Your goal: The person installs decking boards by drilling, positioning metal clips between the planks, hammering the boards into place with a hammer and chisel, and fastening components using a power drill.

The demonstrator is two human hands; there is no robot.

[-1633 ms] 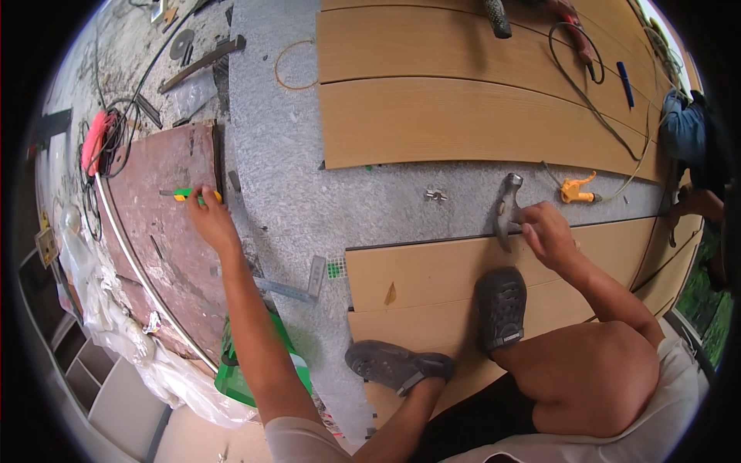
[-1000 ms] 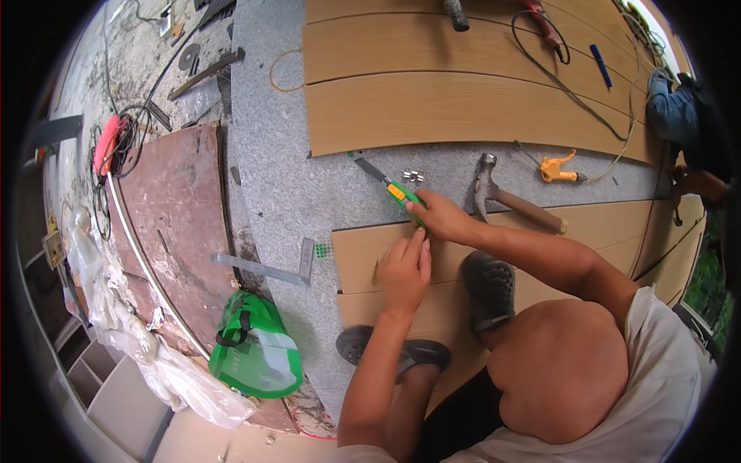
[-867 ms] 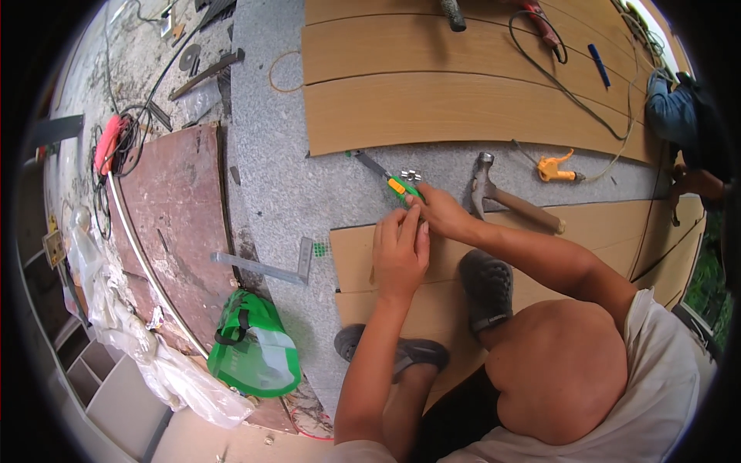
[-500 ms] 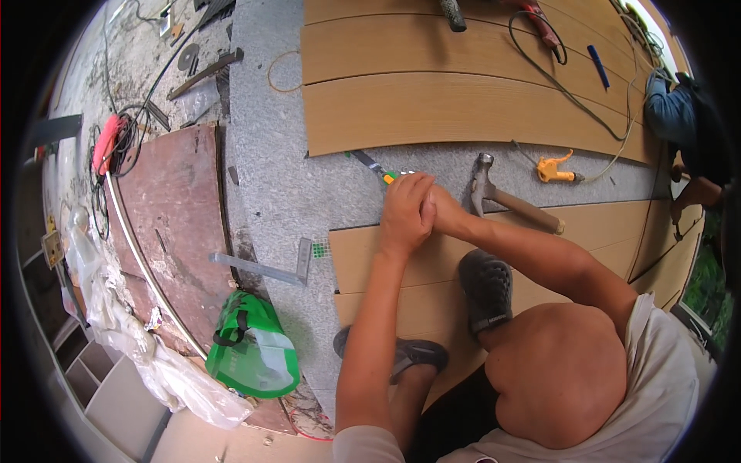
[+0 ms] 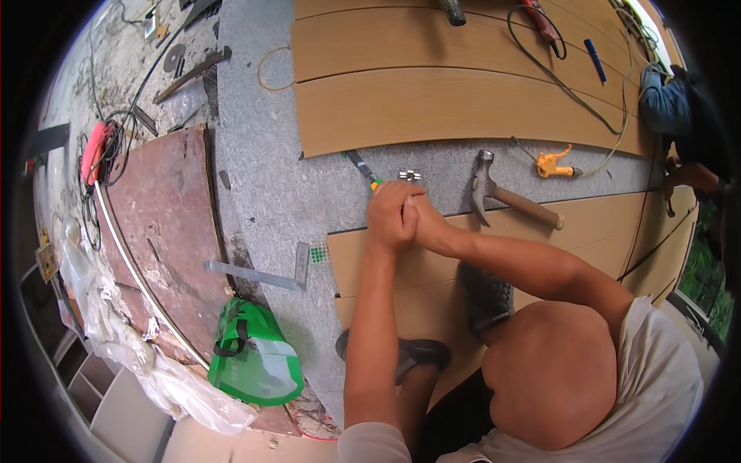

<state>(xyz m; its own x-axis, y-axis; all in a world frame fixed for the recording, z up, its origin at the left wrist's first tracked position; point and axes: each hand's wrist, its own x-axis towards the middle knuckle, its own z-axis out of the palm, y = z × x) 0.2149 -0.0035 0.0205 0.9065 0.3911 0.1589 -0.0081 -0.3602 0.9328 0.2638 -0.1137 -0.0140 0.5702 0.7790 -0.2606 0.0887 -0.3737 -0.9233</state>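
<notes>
My left hand (image 5: 390, 216) is closed around the green-and-yellow handle of a bladed tool (image 5: 361, 166). My right hand (image 5: 429, 222) is closed too, clasped together with the left one, its fingers mostly hidden. The tool's flat dark blade points away to the far left, its tip by the edge of a wood-look board (image 5: 463, 104); most of the handle is covered. Just beyond my hands lie small silver metal clips (image 5: 410, 175) on the grey underlay (image 5: 255, 170). A claw hammer (image 5: 498, 189) with a wooden handle lies to the right, partly over a near board (image 5: 594, 224).
A yellow air blow gun (image 5: 554, 162) and a red corded tool (image 5: 542, 19) lie at far right. An angled metal square (image 5: 285, 274), a green bag (image 5: 251, 355) and a brown panel (image 5: 166, 193) are on the left. Another person's hand (image 5: 687, 181) shows at the right edge.
My clasped hands have shifted left and slightly nearer, with the tool's handle swinging along. The silver clips beyond them show more fully. The hammer stays put.
</notes>
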